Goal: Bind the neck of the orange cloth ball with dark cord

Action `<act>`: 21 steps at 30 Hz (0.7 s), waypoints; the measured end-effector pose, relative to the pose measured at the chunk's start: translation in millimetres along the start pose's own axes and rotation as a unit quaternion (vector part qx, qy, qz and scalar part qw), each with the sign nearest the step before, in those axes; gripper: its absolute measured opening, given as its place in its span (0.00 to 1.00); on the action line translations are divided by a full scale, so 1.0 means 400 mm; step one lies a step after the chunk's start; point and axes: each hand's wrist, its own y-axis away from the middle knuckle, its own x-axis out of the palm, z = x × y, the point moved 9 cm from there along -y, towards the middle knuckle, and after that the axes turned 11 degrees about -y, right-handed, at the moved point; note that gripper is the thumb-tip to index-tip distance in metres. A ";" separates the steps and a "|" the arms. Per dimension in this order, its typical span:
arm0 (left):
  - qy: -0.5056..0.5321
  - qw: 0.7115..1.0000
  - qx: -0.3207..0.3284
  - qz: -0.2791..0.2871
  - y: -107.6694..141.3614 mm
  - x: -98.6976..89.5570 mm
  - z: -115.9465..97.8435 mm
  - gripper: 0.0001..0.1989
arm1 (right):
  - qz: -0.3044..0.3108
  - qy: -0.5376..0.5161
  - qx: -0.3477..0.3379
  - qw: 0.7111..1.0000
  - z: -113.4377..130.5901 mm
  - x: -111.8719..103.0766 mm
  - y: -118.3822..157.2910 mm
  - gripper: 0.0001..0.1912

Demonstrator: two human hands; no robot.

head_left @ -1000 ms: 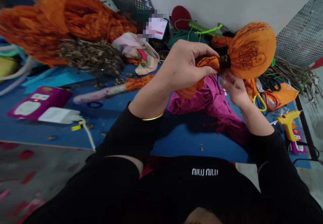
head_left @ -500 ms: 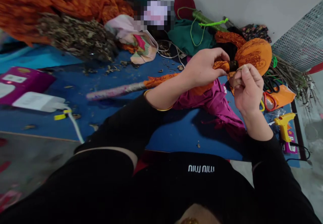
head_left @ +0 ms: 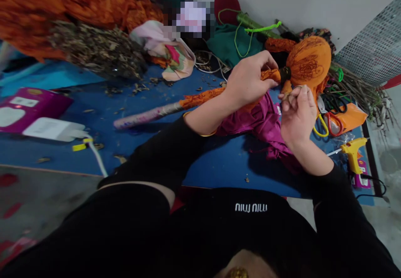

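A stick wrapped in orange patterned cloth (head_left: 202, 96) ends at the right in a round, cloth-covered orange head (head_left: 310, 61). Its bare greyish end (head_left: 144, 117) points left. My left hand (head_left: 246, 77) is closed around the wrapped shaft just short of the head. Between hand and head, a dark band (head_left: 285, 77) circles the neck. Below that neck my right hand (head_left: 299, 117) pinches a thin, brownish strip (head_left: 300, 87), its far end hard to make out. Magenta cloth (head_left: 263, 121) lies under both hands.
Scissors with yellow and red handles (head_left: 320, 127), an orange packet (head_left: 352, 117) and a yellow glue gun (head_left: 354, 155) lie at the right. A purple power box (head_left: 44, 104) with a white charger (head_left: 46, 127) sits left. Dried plant matter (head_left: 97, 52) and orange fabric (head_left: 94, 0) are heaped behind.
My right hand has moved left and slightly down from the neck. The round head has shifted slightly left and up in view, showing the dark band more fully. My left hand keeps its hold.
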 end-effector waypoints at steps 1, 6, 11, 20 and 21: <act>0.005 1.000 0.000 0.000 -0.003 -0.007 0.004 0.15 | -0.018 -0.029 0.003 0.999 -0.018 -0.010 -0.009 0.25; 0.028 0.999 0.007 0.022 0.000 -0.034 -0.003 0.14 | -0.001 -0.115 0.109 0.987 -0.085 -0.008 -0.030 0.22; 0.055 0.997 0.018 0.053 0.016 0.000 -0.020 0.19 | -0.001 -0.156 0.151 0.976 -0.096 0.015 -0.022 0.25; -0.072 0.968 0.002 0.239 0.044 0.018 0.076 0.25 | -0.014 -0.115 0.113 0.987 -0.139 -0.004 -0.078 0.28; -0.068 0.958 0.002 0.280 0.054 0.019 0.104 0.27 | -0.017 -0.112 0.113 0.987 -0.148 -0.011 -0.085 0.30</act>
